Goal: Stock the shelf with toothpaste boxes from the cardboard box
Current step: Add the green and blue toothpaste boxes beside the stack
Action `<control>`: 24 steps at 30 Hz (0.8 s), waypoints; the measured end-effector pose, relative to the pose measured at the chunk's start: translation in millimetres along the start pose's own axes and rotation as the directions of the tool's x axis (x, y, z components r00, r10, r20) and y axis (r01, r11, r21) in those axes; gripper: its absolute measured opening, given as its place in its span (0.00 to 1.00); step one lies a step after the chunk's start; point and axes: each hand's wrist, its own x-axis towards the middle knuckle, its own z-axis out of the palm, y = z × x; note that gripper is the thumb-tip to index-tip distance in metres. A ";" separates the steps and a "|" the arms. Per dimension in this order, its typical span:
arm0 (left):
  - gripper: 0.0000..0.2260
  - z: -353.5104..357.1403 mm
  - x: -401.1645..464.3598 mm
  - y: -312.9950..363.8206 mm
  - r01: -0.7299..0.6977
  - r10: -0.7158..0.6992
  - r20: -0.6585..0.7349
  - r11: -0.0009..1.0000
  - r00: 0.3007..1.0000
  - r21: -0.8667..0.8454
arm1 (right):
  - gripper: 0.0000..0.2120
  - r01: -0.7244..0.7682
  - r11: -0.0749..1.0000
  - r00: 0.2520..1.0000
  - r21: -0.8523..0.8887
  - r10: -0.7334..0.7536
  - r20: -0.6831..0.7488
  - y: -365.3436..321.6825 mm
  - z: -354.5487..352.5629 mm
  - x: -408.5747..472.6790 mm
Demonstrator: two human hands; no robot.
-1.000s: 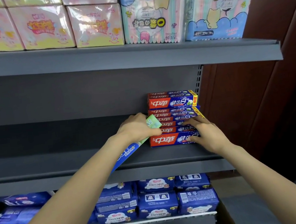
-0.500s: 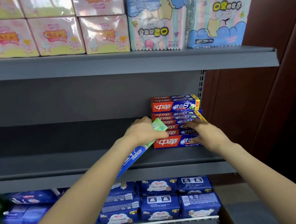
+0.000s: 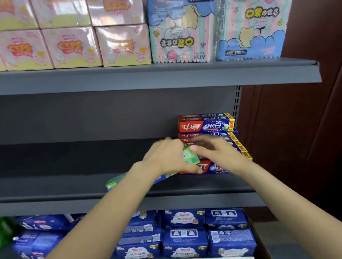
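Left of the toothpaste stack (image 3: 206, 124), the middle shelf (image 3: 64, 186) lies bare and wide. Above the stack, a slim gap under the upper shelf (image 3: 137, 79). Right, the upright.

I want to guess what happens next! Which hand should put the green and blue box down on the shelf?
Probably the left hand: it already grips the green and blue toothpaste box, just left of the red stack. The right hand holds nothing and only reaches in front of that stack.
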 end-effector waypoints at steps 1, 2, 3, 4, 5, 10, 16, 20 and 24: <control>0.28 -3.1 -2.2 -0.8 -0.003 0.003 -0.020 1.000 1.000 0.018 | 0.11 0.000 0.999 1.000 0.054 -0.001 0.023 -7.0 2.9 2.5; 0.30 -5.5 -4.1 -3.7 0.003 -0.002 -0.041 1.000 0.999 0.031 | 0.08 0.004 0.996 1.000 0.092 -0.006 0.025 -11.4 5.5 5.7; 0.32 -7.7 -6.8 -7.8 0.011 -0.009 -0.058 0.999 0.998 0.041 | 0.07 0.010 0.992 1.000 0.124 -0.011 0.012 -14.4 8.1 9.5; 0.35 -9.4 -9.9 -14.1 0.022 -0.019 -0.066 0.999 0.998 0.047 | 0.06 0.012 0.988 1.000 0.155 -0.011 -0.010 -16.4 10.7 13.9; 0.37 -10.3 -13.5 -22.9 0.039 -0.037 -0.063 0.998 0.997 0.043 | 0.05 0.010 0.982 0.999 0.187 -0.003 -0.038 -16.8 13.2 19.1; 0.33 -12.3 -27.3 -91.6 0.223 -0.231 -0.021 0.957 0.973 -0.188 | 0.03 -0.073 0.937 0.987 0.342 0.117 -0.111 -9.2 25.3 50.6; 0.26 -12.7 12.2 -145.5 0.215 -0.225 -0.026 0.953 0.974 -0.215 | 0.16 -0.067 0.997 0.980 -0.045 0.057 -0.192 -5.4 50.2 97.9; 0.27 -1.5 55.2 -162.4 0.196 -0.204 -0.072 0.975 0.976 -0.104 | 0.27 -0.171 0.882 0.965 -0.439 0.061 -0.253 13.7 45.2 120.5; 0.24 12.2 93.2 -166.7 0.153 -0.153 -0.043 0.988 0.987 0.016 | 0.31 -0.228 0.757 0.972 -0.612 0.136 -0.193 21.7 36.8 133.6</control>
